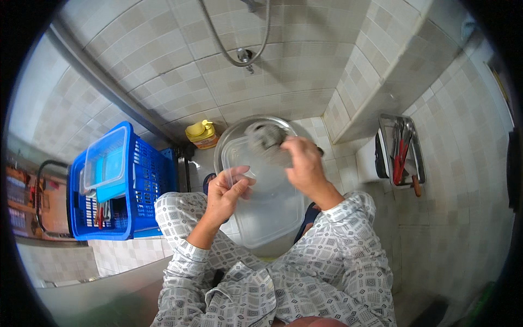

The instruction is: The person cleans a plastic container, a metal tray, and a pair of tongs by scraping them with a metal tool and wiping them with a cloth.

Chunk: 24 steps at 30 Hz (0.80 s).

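Observation:
Between my knees, a translucent plastic container or lid point(269, 204) lies tilted over a round metal basin point(219, 151). My left hand point(229, 190) grips its left edge, with the thumb on the near face. In my right hand point(304, 165) is a grey cloth point(267, 141), blurred, over the upper part of the plastic piece. The contents of the basin are mostly hidden behind the plastic and the cloth.
On the left stands a blue plastic basket point(130, 184) with plastic boxes and utensils. A yellow pump bottle point(202, 135) is by the wall. At right, a metal tray point(421, 163) holds red-handled utensils. A shower hose point(216, 45) hangs above.

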Each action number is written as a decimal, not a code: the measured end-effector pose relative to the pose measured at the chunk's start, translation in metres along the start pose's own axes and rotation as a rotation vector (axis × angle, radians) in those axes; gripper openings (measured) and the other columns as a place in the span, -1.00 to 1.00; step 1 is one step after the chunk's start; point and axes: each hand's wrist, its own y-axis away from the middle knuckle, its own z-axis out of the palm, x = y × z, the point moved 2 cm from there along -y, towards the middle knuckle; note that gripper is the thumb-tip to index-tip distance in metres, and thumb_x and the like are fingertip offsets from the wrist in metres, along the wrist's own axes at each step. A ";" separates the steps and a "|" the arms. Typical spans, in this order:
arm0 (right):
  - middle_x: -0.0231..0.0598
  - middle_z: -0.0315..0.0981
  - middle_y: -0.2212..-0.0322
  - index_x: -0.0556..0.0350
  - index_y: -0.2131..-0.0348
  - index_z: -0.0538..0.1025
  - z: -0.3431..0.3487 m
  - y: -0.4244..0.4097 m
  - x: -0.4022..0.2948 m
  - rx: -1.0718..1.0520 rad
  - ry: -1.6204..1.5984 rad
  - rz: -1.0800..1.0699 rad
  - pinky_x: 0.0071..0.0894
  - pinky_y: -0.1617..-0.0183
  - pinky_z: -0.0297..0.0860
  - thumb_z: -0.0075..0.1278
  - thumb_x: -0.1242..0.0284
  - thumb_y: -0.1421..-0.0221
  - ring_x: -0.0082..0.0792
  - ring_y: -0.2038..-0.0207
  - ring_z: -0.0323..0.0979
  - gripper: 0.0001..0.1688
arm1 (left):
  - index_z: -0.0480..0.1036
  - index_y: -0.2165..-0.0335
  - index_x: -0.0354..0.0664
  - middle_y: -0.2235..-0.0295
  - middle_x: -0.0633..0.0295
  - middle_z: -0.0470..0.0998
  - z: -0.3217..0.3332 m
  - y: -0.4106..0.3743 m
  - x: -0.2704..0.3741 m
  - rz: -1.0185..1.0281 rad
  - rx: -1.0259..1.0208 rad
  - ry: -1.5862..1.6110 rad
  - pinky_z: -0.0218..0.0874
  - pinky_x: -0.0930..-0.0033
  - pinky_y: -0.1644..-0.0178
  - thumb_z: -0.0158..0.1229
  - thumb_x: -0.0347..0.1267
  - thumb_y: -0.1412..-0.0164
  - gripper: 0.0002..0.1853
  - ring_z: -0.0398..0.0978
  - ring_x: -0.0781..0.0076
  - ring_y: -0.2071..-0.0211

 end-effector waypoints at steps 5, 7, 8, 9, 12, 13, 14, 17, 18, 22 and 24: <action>-0.08 0.49 0.13 0.16 0.20 0.44 0.010 -0.014 -0.043 -0.021 -0.102 -0.199 -0.02 -0.02 0.35 0.05 0.62 0.02 0.05 0.04 0.45 -0.69 | 0.45 0.02 -0.36 0.28 0.11 0.67 -0.010 -0.010 -0.023 0.091 -0.111 -0.149 0.46 0.43 0.33 0.18 -0.51 -0.32 -0.72 0.59 0.48 0.40; -0.07 0.49 0.17 0.16 0.22 0.43 0.010 -0.014 -0.035 -0.042 -0.072 -0.166 -0.03 0.02 0.36 0.02 0.60 -0.04 0.05 0.07 0.45 -0.76 | 0.46 0.03 -0.36 0.29 0.11 0.67 -0.011 -0.008 -0.025 0.078 -0.113 -0.128 0.46 0.43 0.34 0.18 -0.51 -0.31 -0.73 0.60 0.47 0.40; -0.06 0.49 0.20 0.16 0.23 0.42 0.010 -0.014 -0.017 -0.048 -0.049 -0.114 -0.02 0.05 0.37 0.01 0.60 -0.06 0.05 0.09 0.45 -0.79 | 0.46 0.03 -0.36 0.29 0.11 0.67 -0.011 -0.007 -0.026 0.032 -0.091 -0.103 0.46 0.43 0.34 0.18 -0.51 -0.31 -0.73 0.60 0.46 0.40; -0.04 0.49 0.22 0.16 0.23 0.41 0.011 -0.015 0.000 -0.052 -0.033 -0.066 -0.02 0.07 0.37 0.00 0.59 -0.09 0.06 0.11 0.45 -0.81 | 0.47 0.03 -0.36 0.29 0.11 0.67 -0.013 -0.004 -0.022 -0.011 -0.063 -0.083 0.46 0.43 0.34 0.19 -0.51 -0.30 -0.72 0.60 0.46 0.40; 0.06 0.51 0.30 0.18 0.21 0.39 -0.005 -0.008 0.049 -0.068 0.092 0.103 0.10 0.13 0.38 -0.06 0.66 -0.08 0.17 0.17 0.47 -0.78 | 0.48 0.00 -0.33 0.30 0.07 0.68 -0.020 -0.005 -0.010 -0.034 0.010 -0.008 0.45 0.44 0.34 0.22 -0.48 -0.28 -0.68 0.62 0.44 0.40; 0.08 0.51 0.33 0.18 0.21 0.38 -0.011 -0.007 0.060 -0.058 0.102 0.138 0.15 0.14 0.38 -0.08 0.69 -0.08 0.21 0.19 0.47 -0.76 | 0.48 0.00 -0.33 0.30 0.05 0.68 -0.025 -0.004 -0.008 -0.040 0.033 0.023 0.45 0.44 0.34 0.23 -0.48 -0.27 -0.67 0.62 0.43 0.40; 0.08 0.52 0.32 0.18 0.21 0.39 -0.014 -0.003 0.067 -0.074 0.151 0.242 0.16 0.13 0.38 -0.09 0.71 -0.05 0.24 0.19 0.47 -0.74 | 0.48 0.00 -0.32 0.31 0.04 0.68 -0.030 -0.004 -0.004 -0.047 0.052 0.050 0.46 0.45 0.34 0.23 -0.47 -0.27 -0.67 0.63 0.42 0.40; 0.14 0.54 0.31 0.18 0.20 0.40 -0.027 0.011 0.087 -0.047 0.188 0.400 0.16 0.09 0.38 -0.04 0.71 0.00 0.27 0.15 0.48 -0.70 | 0.49 0.02 -0.30 0.32 0.02 0.69 -0.038 -0.004 0.005 -0.062 0.082 0.154 0.47 0.46 0.36 0.23 -0.47 -0.27 -0.68 0.64 0.39 0.42; 0.18 0.54 0.28 0.20 0.16 0.41 -0.033 0.011 0.083 -0.071 0.213 0.459 0.12 0.07 0.39 0.00 0.68 0.01 0.27 0.13 0.49 -0.66 | 0.49 0.02 -0.30 0.32 0.01 0.69 -0.041 -0.003 0.007 -0.059 0.084 0.196 0.47 0.46 0.37 0.23 -0.47 -0.27 -0.69 0.65 0.38 0.43; 0.24 0.53 0.20 0.26 0.08 0.41 -0.049 0.018 0.086 -0.114 0.115 0.683 0.04 -0.03 0.36 0.00 0.60 -0.01 0.27 0.08 0.48 -0.59 | 0.47 0.04 -0.23 0.34 0.01 0.67 -0.048 -0.002 0.008 -0.068 0.081 0.240 0.52 0.37 0.42 0.23 -0.44 -0.25 -0.69 0.66 0.31 0.45; 0.24 0.51 0.14 0.28 0.04 0.41 -0.052 0.020 0.089 -0.132 0.020 0.773 -0.03 -0.09 0.34 -0.01 0.59 -0.01 0.21 0.02 0.46 -0.55 | 0.47 0.03 -0.26 0.33 0.00 0.67 -0.046 -0.002 0.007 -0.066 0.050 0.255 0.52 0.39 0.42 0.22 -0.46 -0.27 -0.70 0.66 0.33 0.45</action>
